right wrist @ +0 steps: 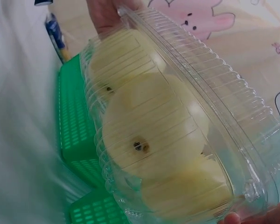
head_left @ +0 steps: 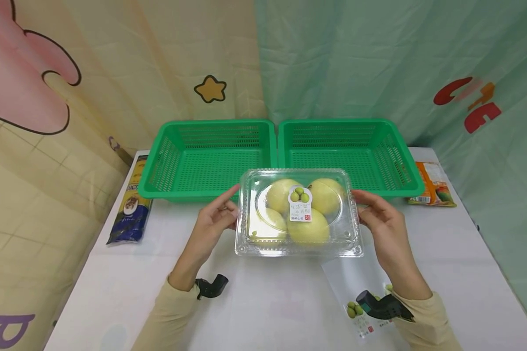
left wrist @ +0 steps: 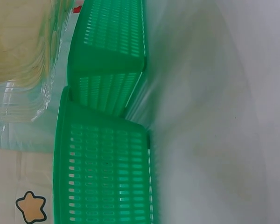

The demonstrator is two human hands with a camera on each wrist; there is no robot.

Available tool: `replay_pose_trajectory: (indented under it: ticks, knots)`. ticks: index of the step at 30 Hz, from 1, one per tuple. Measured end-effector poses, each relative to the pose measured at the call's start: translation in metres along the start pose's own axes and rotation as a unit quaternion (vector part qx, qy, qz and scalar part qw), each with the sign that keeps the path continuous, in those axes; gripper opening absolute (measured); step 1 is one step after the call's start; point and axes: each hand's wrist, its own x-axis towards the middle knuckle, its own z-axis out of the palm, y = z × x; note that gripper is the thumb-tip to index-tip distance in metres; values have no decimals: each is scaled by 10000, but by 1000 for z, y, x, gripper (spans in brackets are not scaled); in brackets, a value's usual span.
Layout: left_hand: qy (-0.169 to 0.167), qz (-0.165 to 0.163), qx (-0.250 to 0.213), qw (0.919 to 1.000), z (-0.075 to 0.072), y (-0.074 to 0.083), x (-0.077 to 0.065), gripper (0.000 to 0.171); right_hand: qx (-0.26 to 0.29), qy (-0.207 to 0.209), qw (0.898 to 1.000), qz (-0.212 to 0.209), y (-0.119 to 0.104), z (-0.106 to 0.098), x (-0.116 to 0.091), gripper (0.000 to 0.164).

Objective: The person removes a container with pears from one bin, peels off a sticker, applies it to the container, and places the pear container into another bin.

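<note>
A clear plastic clamshell box point(head_left: 298, 248) of yellow-green pears point(head_left: 308, 228) is held up above the table, lid toward the head camera. A pear-shaped label point(head_left: 300, 207) with writing sits on its lid. My left hand point(head_left: 210, 228) grips the box's left side, and my right hand point(head_left: 387, 228) grips the right side. From the right wrist, the box point(right wrist: 177, 93) shows its ridged walls, with pears pressed close inside. Only a corner of the box point(left wrist: 18, 100) enters the left wrist view, where the left hand is out of sight.
Two green baskets point(head_left: 207, 197) point(head_left: 351, 192) stand side by side behind the box. A blue and gold packet point(head_left: 133, 214) lies at the left, an orange packet point(head_left: 435, 185) at the right. Under my right forearm lies a sheet of pear labels point(head_left: 340, 275). Curtains point(head_left: 355, 58) hang behind.
</note>
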Motion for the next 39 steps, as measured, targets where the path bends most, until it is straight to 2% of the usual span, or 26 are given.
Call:
replay_pose_trajectory:
  ticks: [27,34,39]
  knots:
    - [62,-128,-36,9999,8,3,14,58,291,97,9995,73,-3,-7,9,32]
    - [-51,-118,-99,9999,10,6,17,60,236,119,9996,85,-2,-8,12,30]
    - [-117,-124,-114,9998,10,8,20,60,399,116,9991,46,-1,-10,14,31]
